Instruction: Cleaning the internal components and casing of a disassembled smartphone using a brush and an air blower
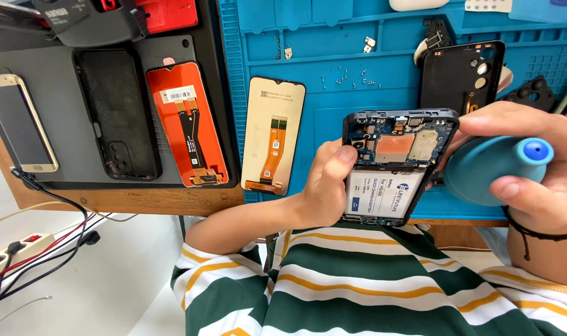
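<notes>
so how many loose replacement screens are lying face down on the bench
2. The orange-backed screen lies on the dark mat, left of the blue mat's edge. The tan-backed screen lies on the blue mat, left of the opened phone in the left hand. Others may be out of view.

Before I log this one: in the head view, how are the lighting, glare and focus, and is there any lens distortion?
Head view: bright, even light, with soft shadows only. The opened phone in the left hand is sharp, with no strong glare on its battery. The blue air blower in the right hand is crisp too. Wide-angle bending tilts the blue mat edges, and the white surface at lower left looks washed out.
</notes>
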